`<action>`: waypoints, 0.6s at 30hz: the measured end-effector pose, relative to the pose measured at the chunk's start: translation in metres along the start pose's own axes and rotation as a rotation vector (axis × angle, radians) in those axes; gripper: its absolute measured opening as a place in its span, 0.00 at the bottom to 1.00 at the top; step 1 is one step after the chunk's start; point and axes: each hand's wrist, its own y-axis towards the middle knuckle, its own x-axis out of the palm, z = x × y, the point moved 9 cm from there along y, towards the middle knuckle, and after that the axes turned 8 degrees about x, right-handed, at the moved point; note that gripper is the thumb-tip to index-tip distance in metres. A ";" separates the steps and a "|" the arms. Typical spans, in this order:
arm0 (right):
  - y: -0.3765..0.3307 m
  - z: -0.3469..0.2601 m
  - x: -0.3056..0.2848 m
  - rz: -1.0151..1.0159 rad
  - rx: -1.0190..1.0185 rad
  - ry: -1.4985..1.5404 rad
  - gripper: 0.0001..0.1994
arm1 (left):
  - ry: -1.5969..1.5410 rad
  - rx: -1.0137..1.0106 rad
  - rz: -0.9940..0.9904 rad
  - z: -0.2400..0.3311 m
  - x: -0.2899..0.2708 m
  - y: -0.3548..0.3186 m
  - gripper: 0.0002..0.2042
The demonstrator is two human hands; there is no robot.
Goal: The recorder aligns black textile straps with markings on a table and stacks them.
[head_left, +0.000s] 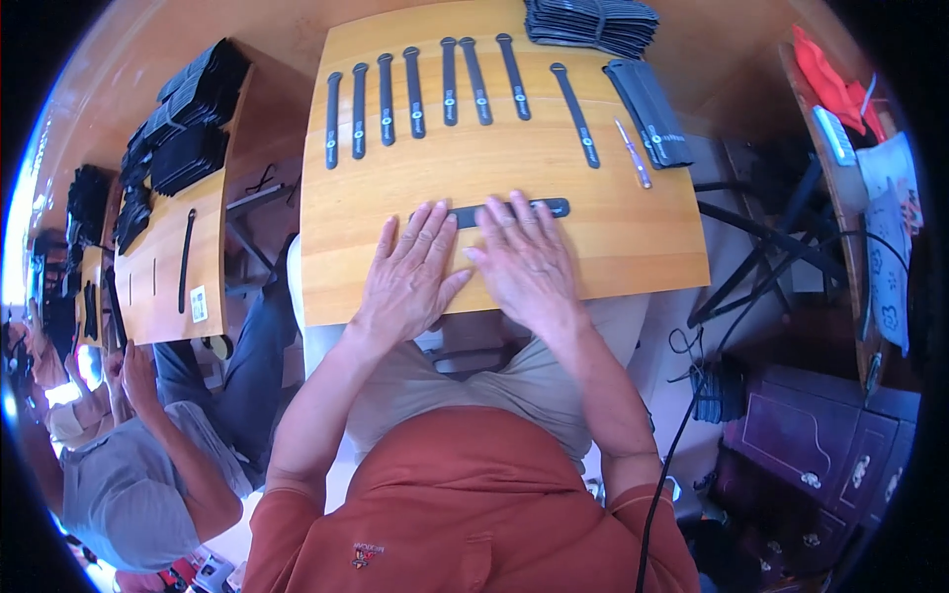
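A black strap lies crosswise near the front of the wooden table. My left hand rests flat over its left part, fingers stretched out. Over its middle and right part lies my right hand, palm down with the fingers spread; the strap's right end sticks out past them. Both hands press on the strap or the table without gripping anything. Farther back, several similar black straps lie side by side, each with a slotted end pointing away from me. One more strap lies apart at the right.
A slim screwdriver lies beside a stack of straps at the right. A tied bundle sits at the back edge. Leftward, a co-worker sits at another table. A black cable hangs at my right, near a dark cabinet.
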 end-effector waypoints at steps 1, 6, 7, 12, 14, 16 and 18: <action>0.001 -0.003 0.002 0.002 0.011 -0.010 0.28 | -0.008 0.012 0.004 0.001 0.000 0.000 0.32; -0.001 0.012 0.006 0.023 -0.026 0.097 0.29 | -0.022 0.000 -0.002 -0.004 -0.003 0.001 0.31; -0.002 0.024 0.000 0.036 0.010 0.056 0.29 | -0.033 0.004 0.003 -0.006 -0.005 0.001 0.31; -0.014 0.059 -0.011 0.054 0.085 0.048 0.29 | -0.025 -0.027 -0.026 -0.025 -0.011 -0.015 0.30; -0.013 0.058 -0.012 0.040 0.091 0.055 0.30 | -0.027 -0.030 -0.024 -0.027 -0.012 -0.018 0.30; -0.014 0.059 -0.013 0.039 0.083 0.045 0.30 | -0.043 -0.023 -0.017 -0.024 -0.012 -0.018 0.30; -0.013 0.059 -0.014 0.040 0.081 0.034 0.30 | -0.033 -0.030 -0.016 -0.026 -0.012 -0.020 0.30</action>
